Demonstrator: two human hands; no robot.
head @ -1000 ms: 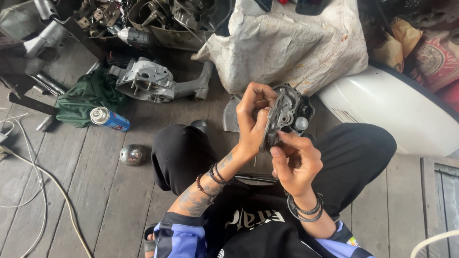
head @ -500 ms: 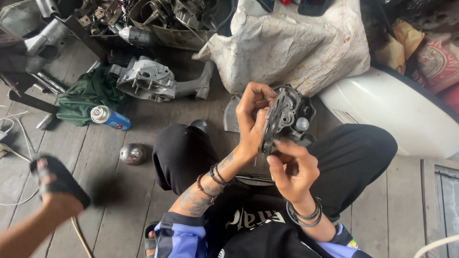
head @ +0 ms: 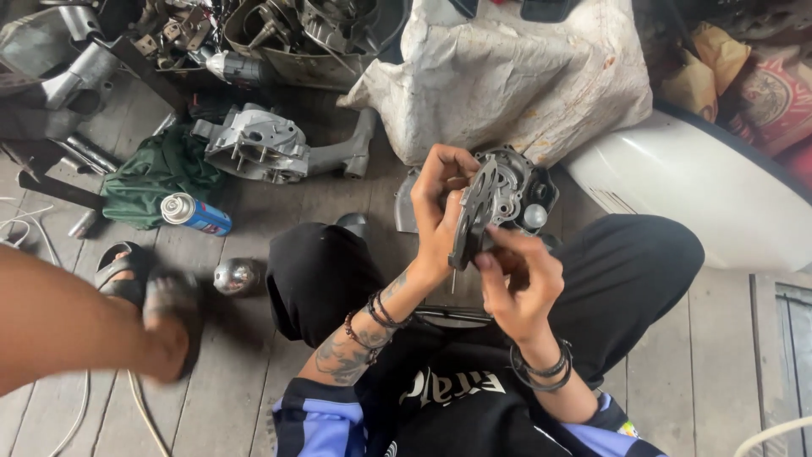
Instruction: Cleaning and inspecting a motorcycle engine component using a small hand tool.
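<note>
I see both hands raised over my lap, working on a grey metal engine casing (head: 507, 199) held up in the middle of the view. My left hand (head: 444, 211) grips the casing from its left side, fingers curled over the top edge and the thumb pressed to a flat dark plate (head: 472, 216) that stands on edge against the casing's near face. My right hand (head: 518, 283) comes up from below, its fingertips pinched on the lower edge of that plate; whether it holds some small part there I cannot tell. Dark bead bracelets sit on both wrists. My legs in black trousers (head: 321, 279) are folded on a floor of grey wooden planks (head: 237, 372). On the left, another person's bare leg (head: 76, 317) crosses the near floor, blurred, with a dark sandal (head: 118, 275) just beyond it. Near that lie a shiny metal ball-shaped piece (head: 235, 275) and a blue spray can (head: 196, 213) resting against a green cloth (head: 156, 173). Farther back sits a larger grey engine case (head: 258, 148), then a heap of metal parts (head: 288, 30). A crumpled white sack (head: 516, 76) stands at the far centre, and a white curved body panel (head: 710, 199) lies at the right.
</note>
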